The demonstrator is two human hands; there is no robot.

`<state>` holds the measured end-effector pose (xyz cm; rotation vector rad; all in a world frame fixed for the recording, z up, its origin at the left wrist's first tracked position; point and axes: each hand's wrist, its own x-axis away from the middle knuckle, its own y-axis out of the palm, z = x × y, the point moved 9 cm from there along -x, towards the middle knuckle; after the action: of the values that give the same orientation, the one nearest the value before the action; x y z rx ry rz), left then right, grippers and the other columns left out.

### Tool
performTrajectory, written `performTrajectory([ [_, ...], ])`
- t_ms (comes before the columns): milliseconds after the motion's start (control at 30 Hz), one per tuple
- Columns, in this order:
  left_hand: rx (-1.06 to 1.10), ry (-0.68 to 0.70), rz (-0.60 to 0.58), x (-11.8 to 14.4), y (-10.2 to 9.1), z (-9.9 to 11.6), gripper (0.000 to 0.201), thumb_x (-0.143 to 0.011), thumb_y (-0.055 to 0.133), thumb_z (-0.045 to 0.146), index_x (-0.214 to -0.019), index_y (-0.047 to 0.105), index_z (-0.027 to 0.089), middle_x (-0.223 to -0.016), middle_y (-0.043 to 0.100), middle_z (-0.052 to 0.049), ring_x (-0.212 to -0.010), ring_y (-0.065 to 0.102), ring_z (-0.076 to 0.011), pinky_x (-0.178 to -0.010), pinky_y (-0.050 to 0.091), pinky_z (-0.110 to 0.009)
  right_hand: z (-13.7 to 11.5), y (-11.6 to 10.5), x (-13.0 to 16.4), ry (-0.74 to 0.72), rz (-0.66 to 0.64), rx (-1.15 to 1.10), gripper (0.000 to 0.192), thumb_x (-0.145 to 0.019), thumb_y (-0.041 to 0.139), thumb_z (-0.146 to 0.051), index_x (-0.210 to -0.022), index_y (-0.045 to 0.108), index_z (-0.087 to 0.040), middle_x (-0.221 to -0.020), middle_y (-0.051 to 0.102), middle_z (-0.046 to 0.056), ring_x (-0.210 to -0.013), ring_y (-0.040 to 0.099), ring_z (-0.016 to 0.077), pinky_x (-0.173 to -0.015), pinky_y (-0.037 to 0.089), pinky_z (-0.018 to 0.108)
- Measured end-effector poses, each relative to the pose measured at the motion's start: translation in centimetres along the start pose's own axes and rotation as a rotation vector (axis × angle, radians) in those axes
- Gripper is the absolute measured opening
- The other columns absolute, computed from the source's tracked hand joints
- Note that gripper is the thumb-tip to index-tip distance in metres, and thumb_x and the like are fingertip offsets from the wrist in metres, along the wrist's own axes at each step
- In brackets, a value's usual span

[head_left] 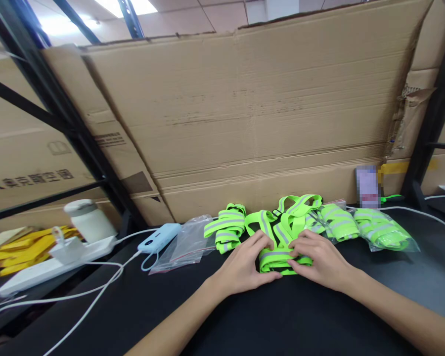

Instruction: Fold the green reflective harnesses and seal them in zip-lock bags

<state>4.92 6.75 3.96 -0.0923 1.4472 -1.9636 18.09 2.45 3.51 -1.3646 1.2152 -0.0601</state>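
Note:
A neon green reflective strap vest (278, 253) with grey stripes lies on the black table, partly gathered into flat folds. My left hand (246, 262) grips its left side, thumb low along the near edge. From the right, my right hand (321, 258) pinches the folded straps between thumb and fingers. Loose loops of the vest spread away behind both hands. Just left of it sits a rolled green reflective strap bundle (230, 227). Some of the folds are hidden under my fingers.
To the right lie a bagged green bundle (381, 230) and another green bundle (339, 222). Leftward are clear plastic bags (193, 242), a blue power bank (159, 237), white cables, a power strip (59, 267) and a white bottle (91, 220). A cardboard wall (259, 109) closes the back.

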Motion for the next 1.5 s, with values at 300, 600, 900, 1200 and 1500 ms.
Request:
performTrajectory([
  [300,0.077,0.085,0.024,0.1,0.2,0.6,0.021,-0.085,0.072,0.025,-0.102,0.061,0.022,-0.105,0.063,-0.004,-0.1,0.055,-0.0217,-0.093,0.045,-0.036,0.2,-0.1,0.3,-0.002,-0.058,-0.009,0.026,-0.092,0.056,-0.019,-0.116,0.067,-0.02,-0.098,0.072,0.006,-0.088,0.062,0.0225,-0.081,0.05,0.037],
  [600,0.116,0.144,-0.008,0.3,0.2,0.8,0.03,-0.08,0.074,0.019,-0.11,0.07,0.022,-0.109,0.068,-0.007,-0.104,0.059,-0.0227,-0.094,0.049,-0.036,0.6,0.2,0.3,0.031,-0.115,-0.059,0.028,-0.097,0.051,-0.02,-0.117,0.071,-0.023,-0.1,0.068,0.006,-0.093,0.061,0.021,-0.084,0.048,0.036],
  [900,0.291,0.076,0.033,0.0,0.0,-1.2,0.026,-0.076,0.078,0.022,-0.101,0.079,0.02,-0.095,0.078,-0.006,-0.091,0.07,-0.0208,-0.087,0.053,-0.032,-0.1,0.3,0.8,-0.028,-0.162,-0.04,0.049,-0.079,0.08,-0.048,-0.121,0.069,-0.024,-0.107,0.066,0.007,-0.095,0.061,0.0236,-0.089,0.046,0.041],
  [1200,0.575,-0.251,0.055,0.1,0.4,-3.7,0.034,-0.075,0.077,0.033,-0.102,0.075,0.013,-0.086,0.077,-0.007,-0.073,0.069,-0.0173,-0.069,0.055,-0.027,-0.8,-0.3,0.6,-0.159,-0.063,0.119,0.052,-0.093,0.066,-0.025,-0.142,0.05,-0.021,-0.117,0.07,0.008,-0.1,0.064,0.025,-0.085,0.047,0.039],
  [1500,0.768,-0.302,-0.069,0.1,1.4,-3.4,0.041,-0.081,0.076,0.046,-0.101,0.066,0.011,-0.066,0.062,0.002,-0.057,0.049,-0.0076,-0.058,0.039,-0.02,-1.4,-1.0,0.4,-0.078,0.007,0.0,0.049,-0.088,0.06,-0.019,-0.137,0.056,-0.019,-0.121,0.068,0.011,-0.105,0.066,0.0247,-0.088,0.053,0.037],
])
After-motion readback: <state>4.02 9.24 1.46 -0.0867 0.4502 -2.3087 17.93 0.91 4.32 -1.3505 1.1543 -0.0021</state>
